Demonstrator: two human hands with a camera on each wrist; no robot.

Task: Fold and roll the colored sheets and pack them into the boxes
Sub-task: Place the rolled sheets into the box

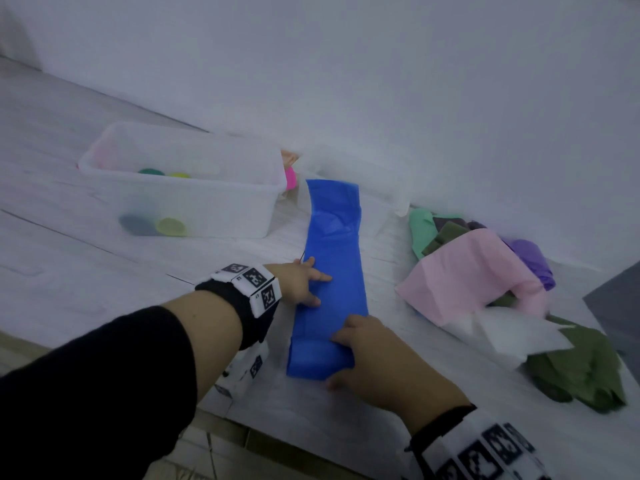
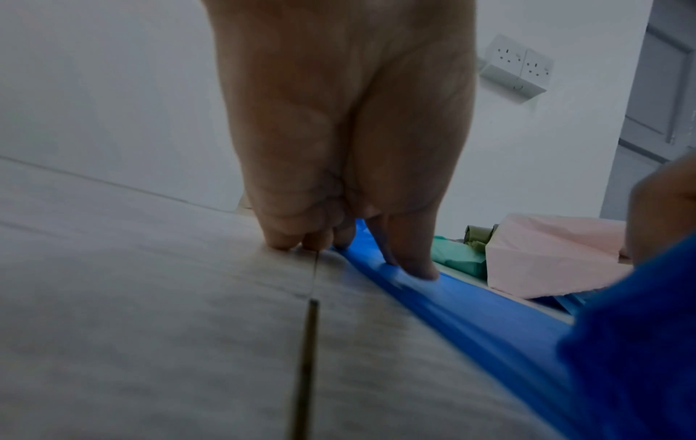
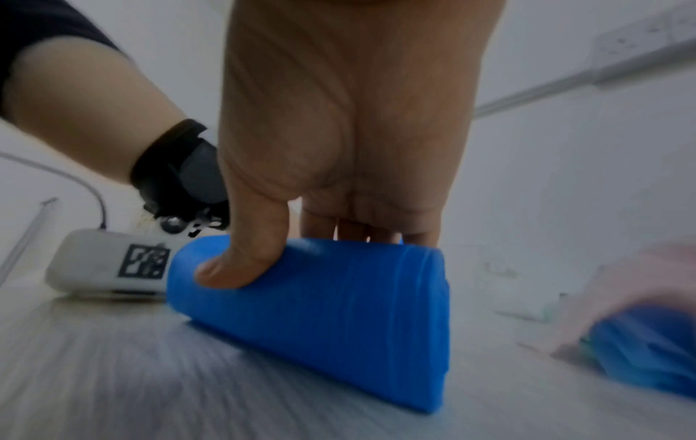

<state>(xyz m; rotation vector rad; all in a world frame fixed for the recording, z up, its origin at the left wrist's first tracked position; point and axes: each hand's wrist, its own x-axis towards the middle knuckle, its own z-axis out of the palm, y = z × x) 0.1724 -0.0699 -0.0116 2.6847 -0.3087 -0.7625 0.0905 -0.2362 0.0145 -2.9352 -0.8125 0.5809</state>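
Note:
A long blue sheet (image 1: 334, 258), folded into a narrow strip, lies on the white table, running away from me. Its near end is turned over into a short roll (image 3: 324, 312). My right hand (image 1: 349, 355) grips that roll, thumb on the near side and fingers over the top. My left hand (image 1: 308, 282) rests on the strip's left edge further up, fingers straight, pressing the blue sheet (image 2: 452, 297) flat. A clear box (image 1: 180, 181) at the back left holds several rolled sheets, among them green and yellow ones.
A second clear box (image 1: 363, 181) stands behind the strip's far end. A heap of loose sheets, pink (image 1: 474, 271), green, purple, white and olive (image 1: 581, 368), lies at the right. A small white tagged device (image 3: 109, 265) sits by the table's near edge.

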